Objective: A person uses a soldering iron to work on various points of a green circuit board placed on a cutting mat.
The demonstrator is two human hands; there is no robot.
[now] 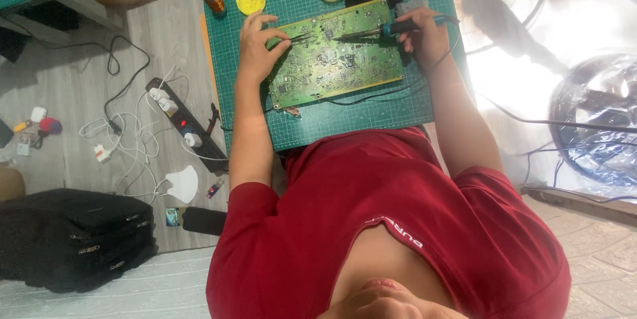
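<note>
Red cotton sleeve [252, 226], flat green circuit board [335, 54].

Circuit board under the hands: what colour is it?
Green, the circuit board on a darker green cutting mat; head view.

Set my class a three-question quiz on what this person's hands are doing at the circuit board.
1. True or false: the right hand holds a soldering iron.
2. Which tool does the left hand hold?
3. Fill in: the circuit board lies on a ____ cutting mat.
Key: 1 true; 2 tweezers; 3 green.
</note>
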